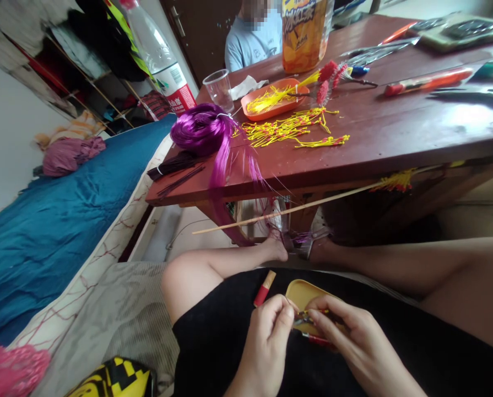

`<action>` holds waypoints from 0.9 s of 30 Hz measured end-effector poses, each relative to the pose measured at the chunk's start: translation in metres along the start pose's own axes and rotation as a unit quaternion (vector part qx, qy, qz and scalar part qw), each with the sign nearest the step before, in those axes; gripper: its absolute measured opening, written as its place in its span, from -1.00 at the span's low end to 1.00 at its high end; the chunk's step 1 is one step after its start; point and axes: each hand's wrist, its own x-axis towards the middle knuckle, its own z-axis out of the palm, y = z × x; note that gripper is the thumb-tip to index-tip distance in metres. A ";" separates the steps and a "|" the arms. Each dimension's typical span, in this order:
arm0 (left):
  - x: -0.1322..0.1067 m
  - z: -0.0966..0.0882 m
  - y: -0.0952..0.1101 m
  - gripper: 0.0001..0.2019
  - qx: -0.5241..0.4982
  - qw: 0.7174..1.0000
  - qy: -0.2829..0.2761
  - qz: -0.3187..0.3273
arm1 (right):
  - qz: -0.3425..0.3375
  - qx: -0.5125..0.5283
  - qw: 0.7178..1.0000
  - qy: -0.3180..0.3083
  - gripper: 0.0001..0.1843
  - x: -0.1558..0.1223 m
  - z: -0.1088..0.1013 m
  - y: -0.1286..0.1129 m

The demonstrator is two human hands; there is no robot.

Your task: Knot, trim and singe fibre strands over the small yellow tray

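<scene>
My left hand (272,326) is closed in a pinch, thumb against forefinger, over my lap. Facing it, my right hand (347,325) pinches too, with a bit of yellow and red cord (324,311) showing at its fingertips. What the left fingers hold is too small to make out. Just behind the hands, a shallow yellow tray (306,292) rests on the black cloth over my lap, partly hidden by them. Small dark and metallic bits show between the hands. Beside the left hand lies a short tan stick with a red end (265,289).
On the red-brown table (378,132) lie a purple thread bundle (199,129), yellow knotted cords (281,128) and an orange tray (266,113). A thin wooden stick (287,211) juts along its near edge. A bottle (304,36) and a plastic cup (219,89) stand farther back. A person (254,44) sits opposite.
</scene>
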 end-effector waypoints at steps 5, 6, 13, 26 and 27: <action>0.001 0.005 0.006 -0.76 -0.017 1.000 -0.022 0.008 | 0.044 0.130 0.991 -0.007 -0.67 -0.001 -0.001 -0.002; 0.000 0.006 0.007 -0.76 -0.032 0.999 -0.030 0.010 | 0.059 0.180 0.982 -0.008 -0.66 -0.001 -0.001 -0.002; 0.004 0.003 0.006 -0.77 -0.058 0.998 -0.031 0.005 | 0.078 0.233 0.969 -0.023 -0.69 0.000 -0.004 -0.002; 0.009 -0.016 -0.024 -0.81 -0.118 0.991 0.060 -0.031 | 0.047 -0.403 0.898 -0.173 -0.82 0.020 0.008 0.056; 0.008 -0.016 -0.025 -0.81 -0.120 0.990 0.061 -0.030 | 0.061 -0.419 0.886 -0.187 -0.86 0.022 0.016 0.060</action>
